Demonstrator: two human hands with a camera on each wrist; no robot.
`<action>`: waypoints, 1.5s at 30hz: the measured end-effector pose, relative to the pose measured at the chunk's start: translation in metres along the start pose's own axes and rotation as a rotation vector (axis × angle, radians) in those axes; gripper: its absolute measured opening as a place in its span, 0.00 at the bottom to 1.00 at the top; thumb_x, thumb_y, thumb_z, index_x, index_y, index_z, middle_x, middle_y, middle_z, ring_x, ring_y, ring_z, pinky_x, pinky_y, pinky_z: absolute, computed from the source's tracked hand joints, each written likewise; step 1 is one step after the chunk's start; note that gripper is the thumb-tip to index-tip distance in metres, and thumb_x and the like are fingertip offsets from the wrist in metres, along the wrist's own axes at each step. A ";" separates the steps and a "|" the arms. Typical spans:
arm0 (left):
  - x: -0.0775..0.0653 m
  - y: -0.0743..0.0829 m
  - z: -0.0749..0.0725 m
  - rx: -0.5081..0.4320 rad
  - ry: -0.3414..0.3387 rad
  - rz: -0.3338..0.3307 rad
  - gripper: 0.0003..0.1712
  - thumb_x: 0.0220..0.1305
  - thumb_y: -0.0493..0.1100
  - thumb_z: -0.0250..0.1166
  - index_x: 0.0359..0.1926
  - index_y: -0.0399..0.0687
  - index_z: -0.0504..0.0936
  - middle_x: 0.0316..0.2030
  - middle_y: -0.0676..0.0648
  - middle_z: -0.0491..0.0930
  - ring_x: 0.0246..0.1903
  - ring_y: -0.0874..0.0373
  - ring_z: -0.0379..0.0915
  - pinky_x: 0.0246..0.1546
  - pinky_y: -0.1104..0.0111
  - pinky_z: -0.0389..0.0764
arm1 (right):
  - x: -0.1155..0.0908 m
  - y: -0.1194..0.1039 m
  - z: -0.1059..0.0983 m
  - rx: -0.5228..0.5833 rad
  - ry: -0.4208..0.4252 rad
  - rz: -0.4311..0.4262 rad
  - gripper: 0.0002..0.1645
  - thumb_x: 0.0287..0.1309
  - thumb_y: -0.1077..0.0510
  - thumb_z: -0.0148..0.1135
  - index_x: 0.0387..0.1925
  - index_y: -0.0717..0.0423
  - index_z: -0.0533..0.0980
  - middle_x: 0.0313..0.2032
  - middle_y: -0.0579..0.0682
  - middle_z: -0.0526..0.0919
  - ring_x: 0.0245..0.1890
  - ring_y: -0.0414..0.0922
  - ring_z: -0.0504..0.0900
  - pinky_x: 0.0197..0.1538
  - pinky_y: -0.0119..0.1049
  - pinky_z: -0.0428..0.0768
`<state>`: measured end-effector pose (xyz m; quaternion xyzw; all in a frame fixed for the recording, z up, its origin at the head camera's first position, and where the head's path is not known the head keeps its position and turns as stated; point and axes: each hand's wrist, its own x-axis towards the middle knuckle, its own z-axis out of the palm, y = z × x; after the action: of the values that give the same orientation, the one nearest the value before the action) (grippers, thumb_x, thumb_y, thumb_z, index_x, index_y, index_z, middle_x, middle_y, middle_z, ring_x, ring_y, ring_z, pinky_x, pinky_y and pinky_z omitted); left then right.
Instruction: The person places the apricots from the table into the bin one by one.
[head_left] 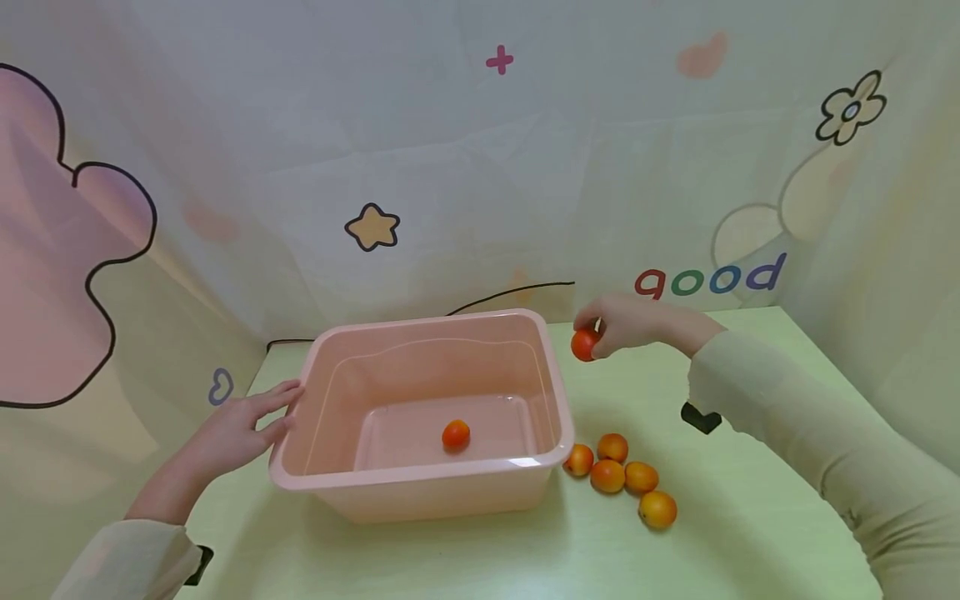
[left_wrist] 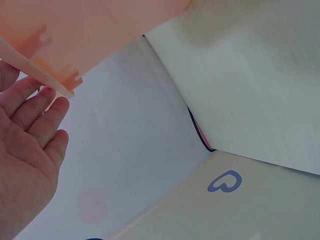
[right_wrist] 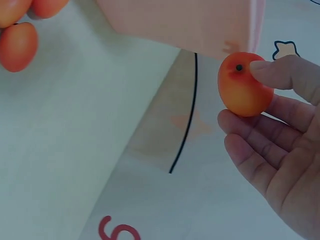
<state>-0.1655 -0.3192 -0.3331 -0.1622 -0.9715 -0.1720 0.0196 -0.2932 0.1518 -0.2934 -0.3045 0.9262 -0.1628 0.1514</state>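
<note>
Orange fruit (head_left: 584, 344) is pinched by the right hand (head_left: 630, 323) beside the pink tub (head_left: 420, 487), which the left hand (head_left: 240, 429), fingers spread, steadies.

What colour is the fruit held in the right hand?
Orange-red with a dark stem dot, fruit in right hand; right wrist view.

Soft, even, bright light throughout; faint shadows fall under the tub (head_left: 420, 492) between the hands. A small glare marks its near rim. Both wrist views look slightly soft close up.

Green table (head_left: 750, 533) bears pink tub (head_left: 420, 483), five fruits (head_left: 622, 479)
</note>
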 end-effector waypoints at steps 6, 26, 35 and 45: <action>0.000 0.000 0.000 -0.009 -0.002 0.001 0.28 0.59 0.45 0.58 0.59 0.37 0.67 0.60 0.38 0.64 0.53 0.38 0.65 0.45 0.48 0.70 | 0.005 -0.014 -0.015 -0.009 0.006 -0.014 0.16 0.43 0.64 0.61 0.39 0.58 0.77 0.34 0.51 0.78 0.34 0.47 0.73 0.35 0.34 0.76; 0.000 0.002 -0.003 -0.026 -0.020 -0.012 0.29 0.59 0.45 0.58 0.59 0.38 0.66 0.60 0.38 0.64 0.55 0.36 0.62 0.46 0.46 0.69 | 0.038 -0.078 -0.033 -0.144 -0.067 -0.090 0.06 0.43 0.63 0.56 0.27 0.51 0.76 0.28 0.46 0.74 0.31 0.44 0.71 0.33 0.32 0.70; 0.001 0.000 -0.003 -0.025 -0.024 -0.016 0.29 0.59 0.47 0.58 0.59 0.39 0.66 0.60 0.39 0.64 0.55 0.37 0.63 0.47 0.45 0.68 | 0.062 -0.103 -0.022 -0.154 -0.120 -0.035 0.08 0.44 0.62 0.58 0.30 0.49 0.76 0.30 0.45 0.75 0.34 0.44 0.71 0.35 0.33 0.71; 0.001 -0.003 -0.001 -0.033 0.002 0.013 0.27 0.59 0.45 0.58 0.58 0.39 0.68 0.59 0.40 0.66 0.55 0.38 0.64 0.46 0.48 0.69 | 0.088 -0.119 0.002 -0.053 -0.147 -0.111 0.06 0.43 0.65 0.60 0.27 0.53 0.76 0.28 0.47 0.74 0.32 0.44 0.70 0.32 0.31 0.72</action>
<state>-0.1673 -0.3219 -0.3330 -0.1687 -0.9674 -0.1880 0.0189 -0.2989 0.0067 -0.2639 -0.3704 0.8983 -0.1234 0.2016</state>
